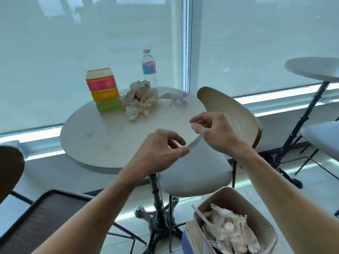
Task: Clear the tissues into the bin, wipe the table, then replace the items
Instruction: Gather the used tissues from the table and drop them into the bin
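A pile of crumpled tissues (141, 99) lies at the far side of the round white table (102, 143), with a smaller twisted tissue (177, 98) to its right. A stack of coloured boxes (103, 89) and a water bottle (149, 67) stand beside them. Pale smears mark the tabletop near its left side. My left hand (159, 151) hovers over the table's near edge, fingers loosely curled, holding nothing. My right hand (211, 132) hangs just right of it, fingers apart and empty. The beige bin (271, 230) at bottom right holds used tissues and a plastic fork.
A chair with a white seat (194, 173) and curved back (229, 110) is tucked at the table's right. A dark tray (42, 220) sits at lower left beside another chair back (9, 169). A second table (311, 68) stands at right.
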Available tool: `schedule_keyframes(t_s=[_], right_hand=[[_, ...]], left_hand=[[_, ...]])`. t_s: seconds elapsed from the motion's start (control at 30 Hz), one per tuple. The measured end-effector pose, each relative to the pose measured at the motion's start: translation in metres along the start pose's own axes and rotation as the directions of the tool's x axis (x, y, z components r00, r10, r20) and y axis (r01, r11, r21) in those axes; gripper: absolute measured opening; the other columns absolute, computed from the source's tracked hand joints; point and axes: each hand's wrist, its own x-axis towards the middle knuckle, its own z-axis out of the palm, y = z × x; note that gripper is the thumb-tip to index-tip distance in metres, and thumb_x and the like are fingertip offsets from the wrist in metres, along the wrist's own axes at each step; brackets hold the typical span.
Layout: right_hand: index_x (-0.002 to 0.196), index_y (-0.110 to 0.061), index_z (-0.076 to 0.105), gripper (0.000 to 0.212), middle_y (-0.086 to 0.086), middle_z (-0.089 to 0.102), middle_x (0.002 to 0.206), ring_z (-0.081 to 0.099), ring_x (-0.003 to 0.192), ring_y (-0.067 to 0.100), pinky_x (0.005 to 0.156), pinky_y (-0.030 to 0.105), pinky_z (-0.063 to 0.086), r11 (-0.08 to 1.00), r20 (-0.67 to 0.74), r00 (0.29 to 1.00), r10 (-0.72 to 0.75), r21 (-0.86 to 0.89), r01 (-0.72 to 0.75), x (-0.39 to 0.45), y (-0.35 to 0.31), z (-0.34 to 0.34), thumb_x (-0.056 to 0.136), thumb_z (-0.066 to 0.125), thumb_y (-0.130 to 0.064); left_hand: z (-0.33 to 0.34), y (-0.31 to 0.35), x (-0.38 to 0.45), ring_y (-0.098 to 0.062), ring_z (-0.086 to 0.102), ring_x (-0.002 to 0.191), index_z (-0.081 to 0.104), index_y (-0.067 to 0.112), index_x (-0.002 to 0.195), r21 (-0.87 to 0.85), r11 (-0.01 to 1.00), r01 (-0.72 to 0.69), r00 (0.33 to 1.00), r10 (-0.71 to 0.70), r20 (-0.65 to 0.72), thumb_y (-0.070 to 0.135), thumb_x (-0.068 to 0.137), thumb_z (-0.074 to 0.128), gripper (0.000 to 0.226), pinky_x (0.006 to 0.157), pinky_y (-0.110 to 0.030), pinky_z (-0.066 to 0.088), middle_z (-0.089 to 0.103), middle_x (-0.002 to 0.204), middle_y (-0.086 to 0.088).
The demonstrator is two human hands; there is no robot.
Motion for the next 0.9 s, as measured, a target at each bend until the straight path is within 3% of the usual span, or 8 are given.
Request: schedule_keyframes(t_s=[0.13, 0.27, 0.47, 0.53, 0.67, 0.73, 0.8, 0.9], right_hand=[[0.102, -0.019, 0.073, 0.013, -0.012, 0.065, 0.081, 0.060, 0.074, 0.000, 0.070, 0.012, 0.044, 0.999, 0.021, 0.999, -0.040, -0.029, 0.041, 0.033, -0.025, 0.033, 0.092, 0.064, -0.021], [0.099, -0.018, 0.073, 0.011, -0.016, 0.062, 0.076, 0.057, 0.069, -0.004, 0.060, 0.003, 0.041, 0.996, 0.029, 0.998, -0.050, -0.070, 0.052, 0.059, -0.040, 0.064, 0.093, 0.063, -0.020], [0.090, -0.015, 0.074, 0.011, -0.015, 0.060, 0.067, 0.055, 0.060, -0.004, 0.060, 0.007, 0.040, 0.996, 0.010, 0.999, -0.049, -0.075, 0.050, 0.089, -0.050, 0.102, 0.090, 0.063, -0.014], [0.090, -0.015, 0.074, 0.012, -0.015, 0.062, 0.070, 0.057, 0.064, -0.003, 0.060, 0.007, 0.041, 0.995, -0.002, 0.999, -0.042, -0.092, 0.041, 0.097, -0.052, 0.110, 0.090, 0.063, -0.014], [0.098, -0.018, 0.074, 0.014, -0.017, 0.062, 0.082, 0.061, 0.079, 0.006, 0.063, 0.003, 0.040, 0.985, -0.030, 0.999, -0.015, -0.174, 0.009, 0.111, -0.051, 0.121, 0.091, 0.061, -0.016], [0.110, -0.021, 0.071, 0.021, -0.007, 0.062, 0.106, 0.059, 0.091, 0.012, 0.078, 0.012, 0.040, 0.966, -0.057, 0.998, -0.011, -0.257, -0.004, 0.118, -0.051, 0.125, 0.091, 0.062, -0.018], [0.127, -0.022, 0.061, 0.037, 0.004, 0.049, 0.131, 0.055, 0.111, 0.021, 0.096, 0.023, 0.039, 0.940, -0.021, 1.000, 0.020, -0.341, -0.026, 0.125, -0.052, 0.128, 0.090, 0.059, -0.015], [0.141, -0.025, 0.046, 0.059, 0.009, 0.033, 0.142, 0.043, 0.129, 0.030, 0.104, 0.032, 0.037, 0.897, 0.087, 0.992, 0.087, -0.440, -0.040, 0.132, -0.057, 0.132, 0.087, 0.052, -0.002]], left_hand=[[-0.061, -0.021, 0.024, 0.002, 0.063, 0.065, 0.072, 0.025, 0.091, 0.080, 0.997, -0.007, 0.987, 0.019, -0.157, 0.034, 0.082, 0.075, 0.013, 0.057, -0.013, 0.044, 0.069, 0.078, 0.012], [-0.102, -0.051, 0.059, -0.003, 0.062, 0.071, 0.073, 0.022, 0.091, 0.204, 0.977, 0.055, 0.960, 0.005, -0.282, 0.029, 0.080, 0.075, 0.013, 0.065, -0.023, 0.049, 0.066, 0.075, 0.011], [-0.117, -0.098, 0.106, -0.024, 0.058, 0.107, 0.062, 0.025, 0.121, 0.335, 0.938, 0.091, 0.990, -0.050, -0.129, 0.028, 0.080, 0.070, 0.043, 0.088, -0.034, 0.049, 0.062, 0.112, -0.002], [-0.116, -0.107, 0.114, -0.023, 0.057, 0.108, 0.062, 0.031, 0.122, 0.324, 0.943, 0.076, 0.995, -0.053, -0.081, 0.030, 0.083, 0.064, 0.039, 0.089, -0.032, 0.047, 0.058, 0.108, 0.003], [-0.118, -0.121, 0.120, -0.019, 0.061, 0.089, 0.069, 0.030, 0.112, 0.295, 0.954, 0.049, 0.993, -0.015, -0.117, 0.029, 0.085, 0.057, 0.030, 0.074, -0.028, 0.049, 0.067, 0.096, 0.005], [-0.121, -0.125, 0.119, -0.017, 0.060, 0.078, 0.073, 0.024, 0.103, 0.263, 0.965, 0.015, 0.991, 0.021, -0.132, 0.026, 0.084, 0.060, 0.024, 0.062, -0.025, 0.045, 0.067, 0.083, 0.005], [-0.125, -0.128, 0.115, -0.016, 0.060, 0.075, 0.075, 0.023, 0.089, 0.211, 0.977, -0.007, 0.988, 0.040, -0.150, 0.027, 0.081, 0.065, 0.013, 0.062, -0.027, 0.047, 0.068, 0.079, 0.003], [-0.132, -0.135, 0.105, -0.011, 0.059, 0.077, 0.075, 0.025, 0.089, 0.143, 0.989, -0.044, 0.984, 0.067, -0.164, 0.033, 0.078, 0.072, 0.014, 0.065, -0.027, 0.048, 0.069, 0.083, 0.006]])
